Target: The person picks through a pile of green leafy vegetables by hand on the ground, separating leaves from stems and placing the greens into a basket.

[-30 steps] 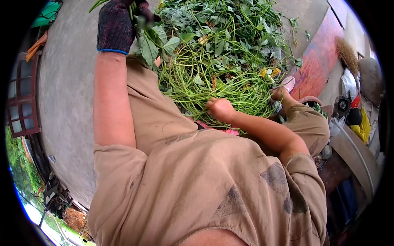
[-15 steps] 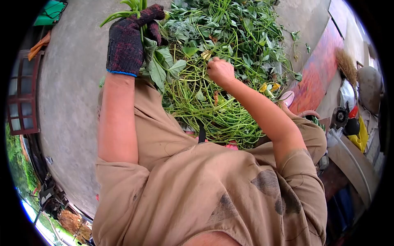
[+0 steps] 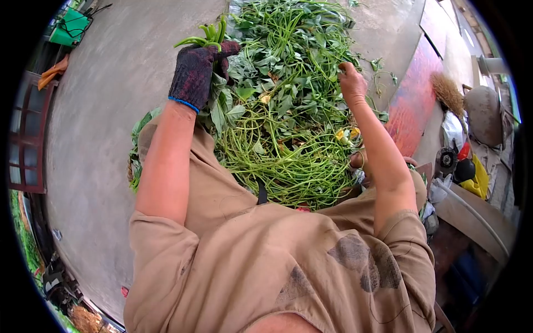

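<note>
My left hand (image 3: 194,75), in a dark knitted glove with a blue cuff, is closed around a bunch of leafy green stems (image 3: 212,35). Cut-looking stem ends stick out above the fist, and broad leaves hang down below it. My right hand (image 3: 353,86) is bare, at the right edge of a big pile of green vines (image 3: 277,166). Its fingers are curled together beside some leaves; whatever they pinch is too small to make out. Leaves cover the far part of the pile, while long bare stems lie tangled nearer my legs.
The pile lies on a grey concrete floor (image 3: 105,139) between my spread legs. On the right are a reddish board (image 3: 413,105), a straw broom (image 3: 446,91), a round grey pot (image 3: 483,114) and a yellow bag (image 3: 476,177). A green container (image 3: 69,26) stands at the far left.
My right hand has moved from the middle of the pile to its right edge. My left hand still grips the bunch; the whole view has shifted a little.
</note>
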`<state>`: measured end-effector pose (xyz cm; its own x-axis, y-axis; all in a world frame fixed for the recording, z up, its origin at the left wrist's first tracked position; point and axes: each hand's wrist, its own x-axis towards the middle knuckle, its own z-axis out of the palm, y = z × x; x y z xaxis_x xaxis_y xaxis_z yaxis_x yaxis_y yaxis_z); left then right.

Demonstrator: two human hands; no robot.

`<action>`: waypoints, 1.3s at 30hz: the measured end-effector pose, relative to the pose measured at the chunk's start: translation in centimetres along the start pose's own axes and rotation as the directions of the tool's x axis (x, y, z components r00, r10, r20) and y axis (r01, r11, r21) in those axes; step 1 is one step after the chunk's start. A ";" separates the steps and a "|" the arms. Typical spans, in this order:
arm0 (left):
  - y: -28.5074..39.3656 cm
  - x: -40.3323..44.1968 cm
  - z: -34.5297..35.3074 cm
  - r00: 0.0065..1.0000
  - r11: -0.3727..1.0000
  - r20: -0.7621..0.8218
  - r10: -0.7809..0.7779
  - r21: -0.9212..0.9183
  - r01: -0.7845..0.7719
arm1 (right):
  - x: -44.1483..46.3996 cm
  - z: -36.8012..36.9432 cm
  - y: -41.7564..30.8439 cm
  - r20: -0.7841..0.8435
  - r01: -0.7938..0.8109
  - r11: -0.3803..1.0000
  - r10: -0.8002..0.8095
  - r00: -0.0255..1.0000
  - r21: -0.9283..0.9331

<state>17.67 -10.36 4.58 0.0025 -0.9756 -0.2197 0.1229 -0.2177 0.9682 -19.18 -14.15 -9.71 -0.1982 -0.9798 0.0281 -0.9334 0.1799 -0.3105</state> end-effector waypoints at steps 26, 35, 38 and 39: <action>-2.8 -8.8 6.8 0.992 0.997 0.115 0.046 0.060 -0.053 | -22.1 -9.4 1.2 0.325 -0.201 0.494 -0.177 0.929 0.846; -10.3 -7.6 11.3 0.783 0.908 0.590 -0.197 -0.191 0.372 | -24.1 -10.5 -3.3 0.437 -0.330 0.326 -0.349 0.829 0.886; -8.8 -8.2 11.8 0.739 0.895 0.665 -0.106 -0.260 0.362 | -25.1 -11.3 -4.3 0.493 -0.438 0.227 -0.368 0.788 0.870; -9.0 -8.1 11.9 0.727 0.889 0.680 -0.095 -0.271 0.369 | -25.4 -11.6 -4.6 0.504 -0.461 0.205 -0.372 0.779 0.863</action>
<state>4.72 -0.88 -0.94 -0.6846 -0.7086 -0.1706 0.3788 -0.5458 0.7474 -13.35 10.89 2.02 0.3435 -0.8748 -0.3418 0.1585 0.4127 -0.8970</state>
